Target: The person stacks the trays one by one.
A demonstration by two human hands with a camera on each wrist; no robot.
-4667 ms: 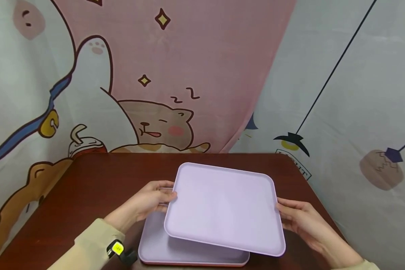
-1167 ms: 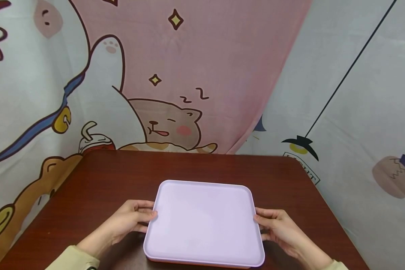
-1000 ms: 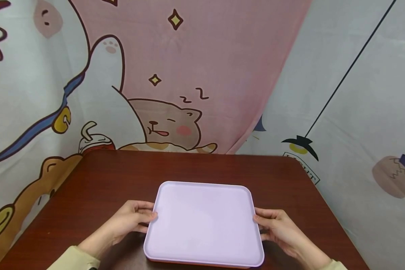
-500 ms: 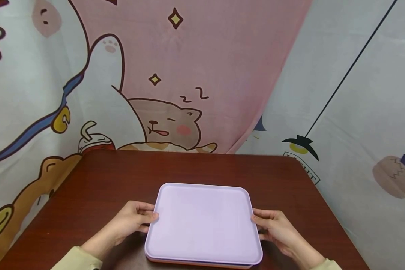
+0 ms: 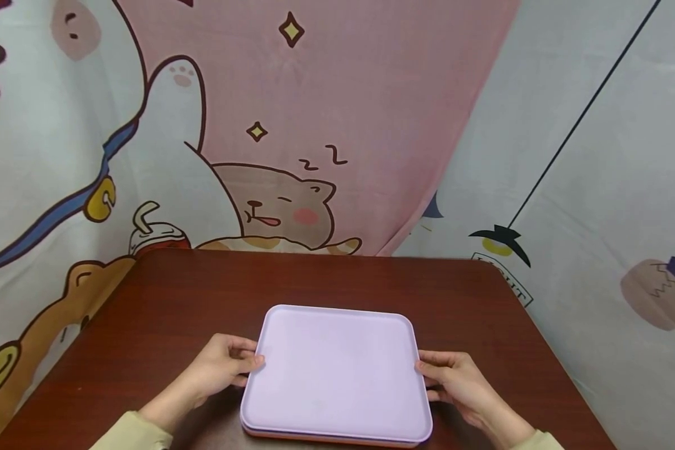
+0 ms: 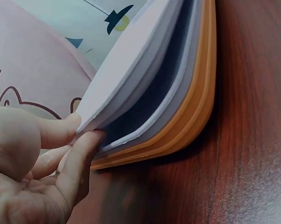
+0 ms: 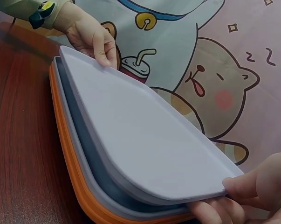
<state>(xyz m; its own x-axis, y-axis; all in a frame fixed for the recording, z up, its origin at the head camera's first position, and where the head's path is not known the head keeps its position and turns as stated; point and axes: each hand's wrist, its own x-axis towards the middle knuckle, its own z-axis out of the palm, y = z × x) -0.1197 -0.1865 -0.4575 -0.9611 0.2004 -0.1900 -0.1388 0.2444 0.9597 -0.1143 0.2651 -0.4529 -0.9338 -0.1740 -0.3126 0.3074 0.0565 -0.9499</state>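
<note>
A lavender rectangular tray [image 5: 337, 375] with a low rim lies close over a stack of similar trays. My left hand [image 5: 216, 365] pinches its left edge between thumb and fingers. On the opposite edge, my right hand [image 5: 455, 381] grips the rim, thumb on top and fingers below. Under it, the left wrist view shows a second lavender tray [image 6: 177, 88], with a dark gap between the two. Orange trays [image 6: 204, 79] form the bottom of the stack. The right wrist view also shows the gap along the near side; the lower trays' insides are mostly hidden.
The stack stands on a dark reddish-brown wooden table [image 5: 202, 294], near its front. Behind and around the table hangs a cartoon-printed cloth [image 5: 371, 125]. A dark wristband [image 7: 42, 15] is on the left wrist.
Several seconds ago the top tray was raised and tilted, off to the right, exposing the lower lavender tray. It has come down and left over the stack; lately it has settled slightly, right side shifting left.
</note>
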